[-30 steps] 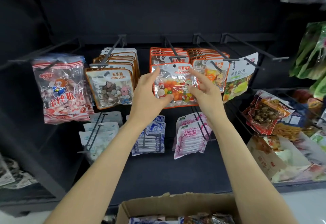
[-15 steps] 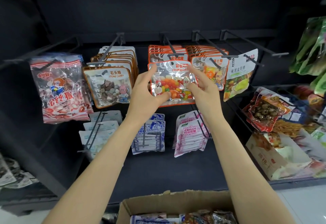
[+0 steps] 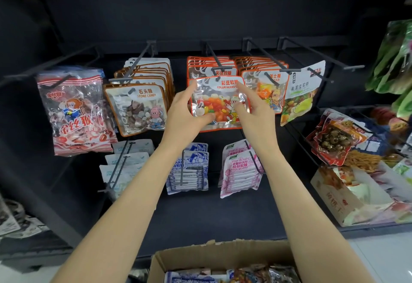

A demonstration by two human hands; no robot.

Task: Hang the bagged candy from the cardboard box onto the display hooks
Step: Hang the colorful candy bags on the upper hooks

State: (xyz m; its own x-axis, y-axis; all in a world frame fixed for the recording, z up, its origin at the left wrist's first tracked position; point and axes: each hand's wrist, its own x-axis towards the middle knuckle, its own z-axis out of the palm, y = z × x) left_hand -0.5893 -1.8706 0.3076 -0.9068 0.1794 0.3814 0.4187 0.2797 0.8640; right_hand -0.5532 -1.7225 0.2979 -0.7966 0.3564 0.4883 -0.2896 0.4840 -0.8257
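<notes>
A clear, orange-edged bag of colour bean candy [image 3: 219, 102] is at the front of the middle display hook [image 3: 214, 58], in front of several matching bags. My left hand [image 3: 184, 113] grips its left side, thumb under the lower edge. My right hand [image 3: 253, 110] holds its right side, forefinger up at the top corner. The bag's hang hole sits at the hook's tip; I cannot tell whether the hook passes through it. The cardboard box [image 3: 223, 257] stands open at the bottom edge with more bagged candy inside.
Stone candy bags [image 3: 139, 106] hang on the hook to the left, a red monkey-print bag [image 3: 74, 113] further left. More orange-edged bags [image 3: 268, 91] and a green-labelled bag [image 3: 301, 92] hang to the right. Lower hooks carry blue [image 3: 189, 171] and pink [image 3: 240, 171] packs. Snack boxes crowd the right shelf.
Both hands have carried the colour bean bag slightly up and back toward the middle hook's tip. My right forefinger has risen to the bag's top corner.
</notes>
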